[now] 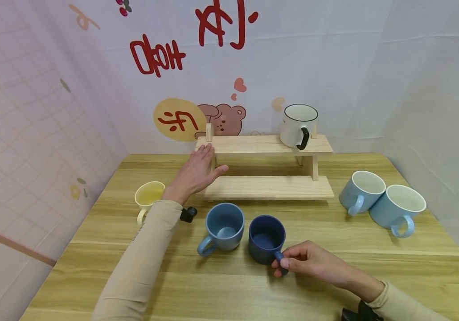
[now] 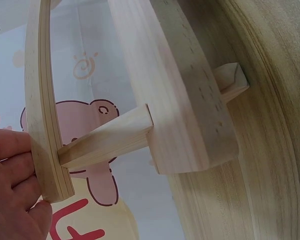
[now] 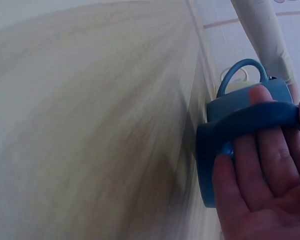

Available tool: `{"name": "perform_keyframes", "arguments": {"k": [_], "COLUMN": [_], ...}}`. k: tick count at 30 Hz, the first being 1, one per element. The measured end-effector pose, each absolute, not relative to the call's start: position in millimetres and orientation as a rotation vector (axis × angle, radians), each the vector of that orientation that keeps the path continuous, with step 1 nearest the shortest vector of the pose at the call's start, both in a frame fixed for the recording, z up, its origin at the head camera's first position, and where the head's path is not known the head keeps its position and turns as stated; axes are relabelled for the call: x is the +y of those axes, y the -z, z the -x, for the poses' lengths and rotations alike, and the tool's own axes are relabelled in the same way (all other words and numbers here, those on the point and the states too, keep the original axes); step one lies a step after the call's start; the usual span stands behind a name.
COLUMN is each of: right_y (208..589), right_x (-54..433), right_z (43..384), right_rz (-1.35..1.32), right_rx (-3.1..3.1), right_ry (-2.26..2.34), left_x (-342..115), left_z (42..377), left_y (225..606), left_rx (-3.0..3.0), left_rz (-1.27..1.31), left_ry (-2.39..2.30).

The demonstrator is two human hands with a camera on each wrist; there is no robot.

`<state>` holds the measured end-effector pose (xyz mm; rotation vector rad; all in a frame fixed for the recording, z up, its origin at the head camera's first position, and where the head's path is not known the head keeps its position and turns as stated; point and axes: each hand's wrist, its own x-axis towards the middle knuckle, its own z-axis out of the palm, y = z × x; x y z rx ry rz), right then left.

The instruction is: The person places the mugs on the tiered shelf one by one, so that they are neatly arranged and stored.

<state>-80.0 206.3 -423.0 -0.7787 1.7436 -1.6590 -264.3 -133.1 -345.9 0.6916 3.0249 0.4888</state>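
A two-tier wooden rack stands at the back of the table. My left hand rests on the left end of its upper board, fingers extended; in the left wrist view the fingers lie against that board. Near the front, my right hand pinches the handle of a dark blue mug between thumb and fingers. From the right wrist, fingers pass through the handle. Just left of it is a medium blue mug, its handle pointing toward the front left.
On the rack's upper board, at the right, sits a white mug with a black handle. Two light blue mugs stand at the right side of the table. A yellow cup is at the left, partly behind the left sleeve.
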Motion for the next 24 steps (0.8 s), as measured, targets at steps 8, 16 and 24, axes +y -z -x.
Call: {"name": "perform_keyframes", "arguments": {"k": [8, 16, 24], "right_y": [416, 405, 380], "right_x": [212, 216, 213], "right_z": [76, 79, 92], "right_rz": [0.759, 0.65, 0.549], "right_rx": [1.899, 1.988, 2.182], "right_ry": [1.675, 1.751, 1.808], "left_x": [-133, -133, -133], "left_z": [265, 265, 265], "left_y": [346, 348, 349], "left_rx": [3.037, 3.044, 3.05], "left_rz": [-0.692, -0.719, -0.712], "left_ry": [-0.481, -0.492, -0.505]}}
